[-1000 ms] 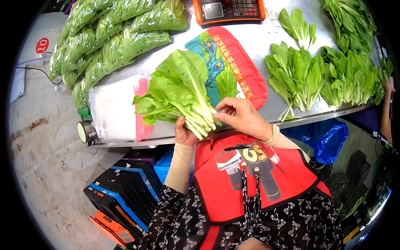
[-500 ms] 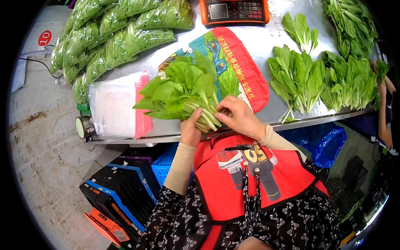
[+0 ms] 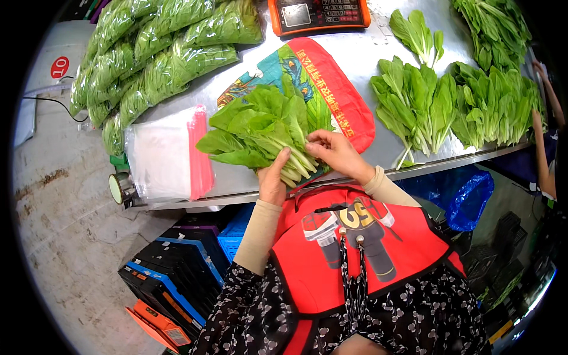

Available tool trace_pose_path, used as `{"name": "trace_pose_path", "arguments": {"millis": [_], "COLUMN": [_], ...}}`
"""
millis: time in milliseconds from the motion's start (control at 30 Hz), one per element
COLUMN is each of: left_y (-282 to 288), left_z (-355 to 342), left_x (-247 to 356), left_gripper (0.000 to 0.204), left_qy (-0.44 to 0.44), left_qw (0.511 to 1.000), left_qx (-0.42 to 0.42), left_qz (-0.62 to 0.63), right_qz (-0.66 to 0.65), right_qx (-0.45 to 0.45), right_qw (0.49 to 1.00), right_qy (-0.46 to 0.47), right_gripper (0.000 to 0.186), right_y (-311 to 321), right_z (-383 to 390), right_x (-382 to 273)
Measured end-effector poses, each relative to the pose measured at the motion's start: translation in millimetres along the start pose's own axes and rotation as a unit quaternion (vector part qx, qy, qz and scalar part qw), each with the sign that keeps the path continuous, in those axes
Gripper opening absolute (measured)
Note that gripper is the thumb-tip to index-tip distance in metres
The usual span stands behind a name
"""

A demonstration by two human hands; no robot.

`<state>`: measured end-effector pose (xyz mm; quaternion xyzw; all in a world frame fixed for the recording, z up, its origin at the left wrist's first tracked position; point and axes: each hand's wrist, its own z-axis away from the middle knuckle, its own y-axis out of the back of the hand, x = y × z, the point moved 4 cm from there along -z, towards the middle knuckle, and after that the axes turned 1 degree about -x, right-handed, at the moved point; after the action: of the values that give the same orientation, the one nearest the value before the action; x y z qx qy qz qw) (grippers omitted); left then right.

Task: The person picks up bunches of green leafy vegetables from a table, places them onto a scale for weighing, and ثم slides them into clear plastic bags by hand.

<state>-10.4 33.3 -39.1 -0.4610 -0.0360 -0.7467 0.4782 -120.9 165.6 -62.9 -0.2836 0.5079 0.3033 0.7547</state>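
Observation:
A bunch of leafy greens is held over the near edge of the metal table, its leaves pointing to the far left and its pale stems toward me. My left hand is closed round the stems from below, with the thumb on top. At the right side of the stems, my right hand has its fingers curled and pinched against them; the fingertips are partly hidden. Beneath the bunch lies a colourful printed bag with a red border. Left of my left hand is a stack of clear plastic bags with a pink edge.
Bagged greens are piled at the far left. An orange scale stands at the back. Loose greens lie in bunches on the right, near another person's arm. Under the table are black crates and a blue plastic bag.
The bunch has tilted, and its leaves have spread a little lower in my hands. Both hands stay at the stems. The whole view has shifted slightly.

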Motion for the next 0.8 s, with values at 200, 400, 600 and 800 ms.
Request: {"name": "trace_pose_path", "arguments": {"millis": [200,400,600,800], "left_y": [6,17,16,14], "left_z": [-1,-4,-4,-1], "left_x": [1,-6,-6,-3], "left_gripper": [0.053,0.057,0.058,0.057], "left_qy": [0.027,0.028,0.016,0.007], "left_qw": [0.999,0.998,0.998,0.998], "left_qx": [-0.018,-0.014,-0.018,-0.015], "left_qz": [0.024,0.047,0.059,0.067], "right_qz": [0.055,-0.136,-0.014,-0.102], "right_qx": [-0.034,-0.033,0.029,0.049], "right_qw": [0.998,0.989,0.999,0.994], "right_qy": [0.003,-0.044,0.007,-0.003], "right_gripper": [0.028,0.024,0.022,0.024], "right_y": [-3,8,18,27], "right_z": [-11,-7,-5,6], "right_x": [-16,-27,-22,-36]}}
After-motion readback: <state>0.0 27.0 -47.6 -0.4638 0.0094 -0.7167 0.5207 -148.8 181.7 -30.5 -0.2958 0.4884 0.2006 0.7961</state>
